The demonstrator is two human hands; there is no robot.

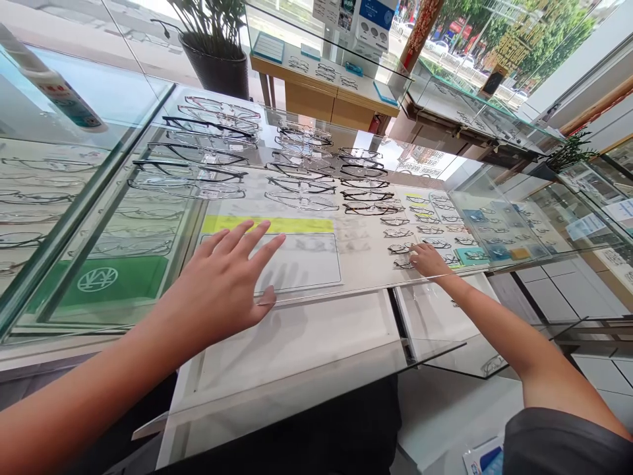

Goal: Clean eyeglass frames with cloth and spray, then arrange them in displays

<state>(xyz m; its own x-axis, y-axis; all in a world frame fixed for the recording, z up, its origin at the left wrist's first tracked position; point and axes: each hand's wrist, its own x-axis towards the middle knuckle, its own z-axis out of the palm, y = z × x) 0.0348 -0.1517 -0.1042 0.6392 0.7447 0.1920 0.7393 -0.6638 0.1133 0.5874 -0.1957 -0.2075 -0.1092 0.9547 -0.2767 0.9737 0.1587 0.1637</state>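
My left hand [232,277] is spread out over the glass counter, its fingers apart and nothing in them. Beneath it show a white panel [306,267] and a yellow-green strip [301,225]. Farther right, my right hand [429,260] is at the near row of displayed frames, with its fingers drawn together on a pair of eyeglasses [399,249]. The fingertips are small in view, so the exact grip is hard to see. Several dark-rimmed eyeglasses [368,209] stand in a column left of that hand. Other eyeglasses [192,175] are lined up beyond my left hand.
An open drawer [297,349] juts out below the counter's front edge. A spray bottle [62,92] lies on the glass at upper left, above a green box [103,284]. A potted plant [217,59] and another display case [326,72] stand beyond the counter.
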